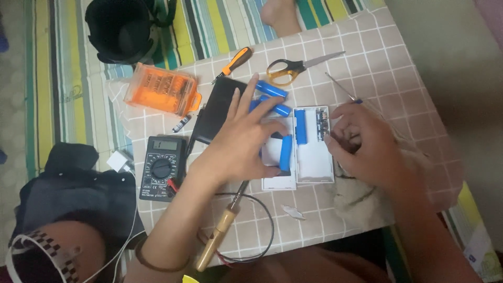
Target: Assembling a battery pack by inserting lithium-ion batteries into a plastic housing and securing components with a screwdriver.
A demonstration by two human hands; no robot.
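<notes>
My left hand [238, 144] lies spread over the left half of the opened white plastic battery case [309, 162], fingers loose and outstretched, thumb resting against a blue cylindrical battery cell [285, 152] that sits upright-lengthwise in that half. A second blue cell [301, 127] lies in the right half. My right hand [367, 144] curls at the case's right edge, fingers bent inward; whether they pinch anything I cannot tell. Two more loose blue cells [272, 90] lie just above my left fingertips, near the yellow-handled scissors [291, 68]. A wooden-handled soldering iron [222, 228] rests below my wrist, a black multimeter [162, 167] to its left.
</notes>
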